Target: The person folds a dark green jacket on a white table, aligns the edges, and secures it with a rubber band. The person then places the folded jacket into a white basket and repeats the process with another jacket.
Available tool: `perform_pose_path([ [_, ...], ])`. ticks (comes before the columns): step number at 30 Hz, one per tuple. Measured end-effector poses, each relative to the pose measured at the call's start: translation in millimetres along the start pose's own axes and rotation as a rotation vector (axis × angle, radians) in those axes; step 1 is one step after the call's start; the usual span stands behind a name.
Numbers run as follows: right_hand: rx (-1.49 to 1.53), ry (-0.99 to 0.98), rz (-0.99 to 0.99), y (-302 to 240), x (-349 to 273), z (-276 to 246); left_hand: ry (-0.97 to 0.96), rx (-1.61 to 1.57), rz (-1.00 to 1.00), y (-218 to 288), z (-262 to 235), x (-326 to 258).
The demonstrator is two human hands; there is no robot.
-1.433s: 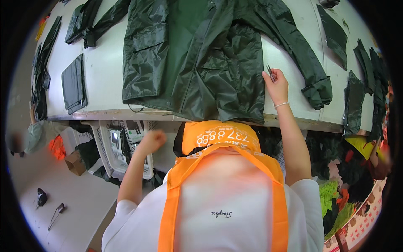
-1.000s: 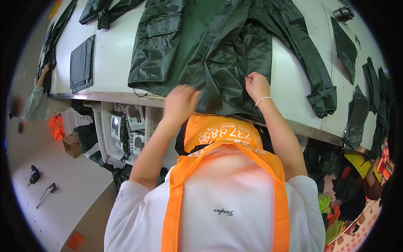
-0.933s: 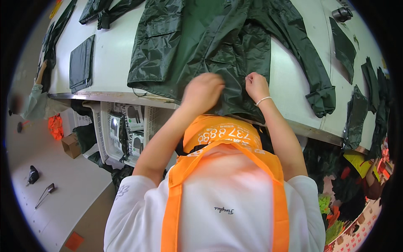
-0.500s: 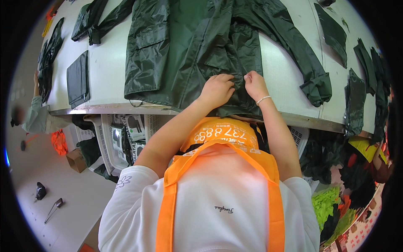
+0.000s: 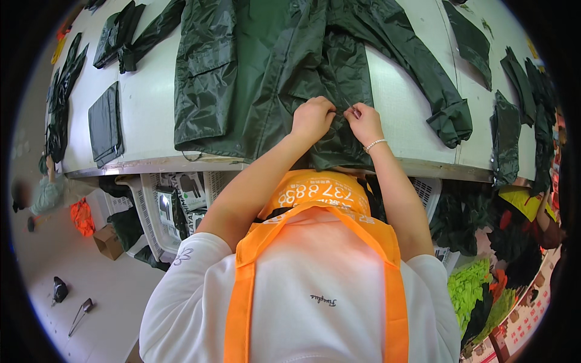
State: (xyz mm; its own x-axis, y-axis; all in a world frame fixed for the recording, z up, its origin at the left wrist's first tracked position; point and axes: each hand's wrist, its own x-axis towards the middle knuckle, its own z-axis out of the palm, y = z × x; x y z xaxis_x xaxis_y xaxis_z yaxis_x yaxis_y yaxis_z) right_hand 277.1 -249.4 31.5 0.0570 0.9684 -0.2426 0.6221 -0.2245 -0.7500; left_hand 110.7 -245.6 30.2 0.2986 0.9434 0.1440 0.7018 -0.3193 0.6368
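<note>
Your left hand (image 5: 313, 118) and right hand (image 5: 365, 123) meet at twelve o'clock, both pinching one fold of the dark green jacket (image 5: 284, 72) spread on the white table (image 5: 148, 103) — keep the fabric taut and the pinch small, working close to the seam.

A jacket (image 5: 272, 66) lies spread on the table (image 5: 151, 103), its hem over the near edge. Both hands, left (image 5: 311, 118) and right (image 5: 365, 121), rest side by side on it. Folded fabric (image 5: 106, 124) lies at nine o'clock, cut pieces (image 5: 520, 103) at three o'clock, crates (image 5: 163, 206) underneath.
</note>
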Motion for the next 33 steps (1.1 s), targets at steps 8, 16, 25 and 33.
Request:
perform_pose_path([
  [8, 0.068, 0.039, 0.068, 18, 3, 6, -0.161, 0.109, 0.187, -10, 2, 36],
  [16, 0.121, 0.067, 0.100, 23, 4, 9, -0.476, 0.036, 0.360, -28, 10, 71],
  [25, 0.185, 0.132, 0.100, -9, -11, 7, -0.384, -0.390, 0.109, -53, -3, 75],
  [33, -0.306, 0.123, -0.242, -16, -9, 8, -0.366, -0.419, 0.085, -53, 1, 73],
])
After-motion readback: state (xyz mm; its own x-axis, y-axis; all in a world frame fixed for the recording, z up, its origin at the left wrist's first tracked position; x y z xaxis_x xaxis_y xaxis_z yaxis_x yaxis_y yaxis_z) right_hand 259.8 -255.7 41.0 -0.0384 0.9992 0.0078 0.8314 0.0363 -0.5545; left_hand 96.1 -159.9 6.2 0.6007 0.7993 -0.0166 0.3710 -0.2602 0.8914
